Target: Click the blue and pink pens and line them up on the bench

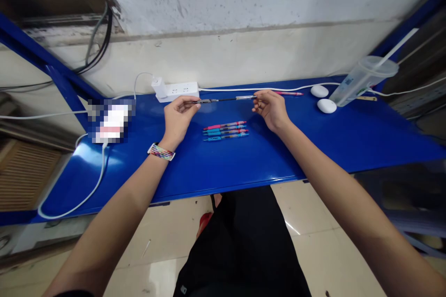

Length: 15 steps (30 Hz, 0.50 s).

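Above the desk, my left hand [179,115] pinches the dark end of a pen [227,99], the end with the clip. My right hand [272,107] has its fingertips closed on the pen's other end, a clear tube. Between the two ends a thin dark length, which looks like the refill, is visible. The pen is held nearly level. Below it on the desk, several pink and blue pens [226,131] lie side by side in a row. Another red-pink pen [291,93] rests behind my right hand, partly hidden by it.
The blue desk [223,167] meets the wall at the back. A white power strip [183,89] sits behind my left hand. A blurred-out phone [113,123] with a cable is at left. Two white rounded objects [326,106] and a translucent cup [358,81] with a straw stand at right.
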{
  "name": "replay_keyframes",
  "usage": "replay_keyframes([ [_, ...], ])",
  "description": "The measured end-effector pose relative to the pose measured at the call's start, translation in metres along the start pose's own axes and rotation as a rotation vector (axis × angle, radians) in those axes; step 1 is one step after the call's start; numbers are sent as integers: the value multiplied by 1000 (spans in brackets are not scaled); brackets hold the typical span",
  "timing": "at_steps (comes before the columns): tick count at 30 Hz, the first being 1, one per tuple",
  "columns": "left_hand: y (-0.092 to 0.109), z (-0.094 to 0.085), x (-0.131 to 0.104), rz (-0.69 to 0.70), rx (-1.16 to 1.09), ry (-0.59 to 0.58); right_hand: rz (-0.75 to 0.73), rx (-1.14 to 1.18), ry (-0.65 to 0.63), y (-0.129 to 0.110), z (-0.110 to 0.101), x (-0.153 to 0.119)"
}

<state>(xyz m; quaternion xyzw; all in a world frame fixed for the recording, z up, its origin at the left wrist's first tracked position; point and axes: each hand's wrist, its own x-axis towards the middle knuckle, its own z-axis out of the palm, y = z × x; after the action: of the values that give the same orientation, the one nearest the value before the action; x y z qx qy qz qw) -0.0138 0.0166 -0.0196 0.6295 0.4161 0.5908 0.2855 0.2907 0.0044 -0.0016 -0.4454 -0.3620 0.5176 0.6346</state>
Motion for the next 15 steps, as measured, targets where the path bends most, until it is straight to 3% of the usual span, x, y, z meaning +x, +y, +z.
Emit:
replay_keyframes([
  [15,12,3,-3,0,-28,-34,-7,-17,-21,2,0,-1],
])
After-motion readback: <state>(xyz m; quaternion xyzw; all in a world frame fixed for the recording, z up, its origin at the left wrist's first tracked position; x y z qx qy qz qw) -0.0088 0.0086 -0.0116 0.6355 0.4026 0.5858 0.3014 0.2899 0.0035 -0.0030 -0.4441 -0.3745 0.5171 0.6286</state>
